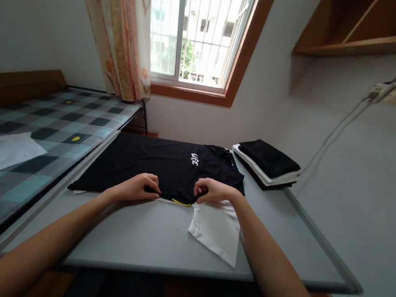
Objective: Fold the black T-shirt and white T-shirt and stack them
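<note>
In the head view, the black T-shirt (155, 158) is being spread flat across the middle of the frame, on the grey desk (139, 245); white cloth (214, 229) is showing from beneath its near edge, right of the lower centre. By its look, the T-shirt is being judged light, soft and limp, with little risk of breakage; the hem and shoulder corners are being judged the surest places for hold, since a single-point lift is likely to be answered by sagging. The near edge is being touched by the curled left hand (141, 187) and right hand (215, 190); whether fabric is being pinched in either grip cannot be told. At the upper right, a wooden shelf (369, 47) is being shown in part, its contents being left unseen.
</note>
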The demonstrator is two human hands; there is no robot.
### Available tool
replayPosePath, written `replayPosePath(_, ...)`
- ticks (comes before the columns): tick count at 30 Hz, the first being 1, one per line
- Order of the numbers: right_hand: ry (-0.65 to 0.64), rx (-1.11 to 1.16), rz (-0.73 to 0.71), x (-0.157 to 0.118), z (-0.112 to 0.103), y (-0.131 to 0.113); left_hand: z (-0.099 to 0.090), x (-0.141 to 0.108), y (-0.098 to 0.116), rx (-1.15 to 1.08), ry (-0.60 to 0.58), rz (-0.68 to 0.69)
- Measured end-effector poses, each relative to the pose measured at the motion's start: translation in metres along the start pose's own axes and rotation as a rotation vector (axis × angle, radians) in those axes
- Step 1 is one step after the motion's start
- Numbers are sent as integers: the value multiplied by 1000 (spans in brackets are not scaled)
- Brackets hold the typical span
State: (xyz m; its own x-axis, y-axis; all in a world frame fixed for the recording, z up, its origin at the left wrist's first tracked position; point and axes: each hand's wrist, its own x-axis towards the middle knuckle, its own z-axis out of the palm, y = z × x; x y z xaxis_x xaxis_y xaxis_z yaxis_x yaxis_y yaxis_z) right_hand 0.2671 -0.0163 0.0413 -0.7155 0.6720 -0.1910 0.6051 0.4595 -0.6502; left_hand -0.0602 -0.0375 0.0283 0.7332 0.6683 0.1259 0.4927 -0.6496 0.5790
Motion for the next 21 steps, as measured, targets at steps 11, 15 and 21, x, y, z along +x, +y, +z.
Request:
replayPosePath(11,100,170,-42,-2,-3,2,-9,-2,3,-44,-19,-93)
replayPosePath(15,239,278,-53,2,-2,8,-22,-10,3,-37,-93,-195)
replayPosePath(21,452,288,0,12,2,15,-48,-31,-8,57,-61,-341)
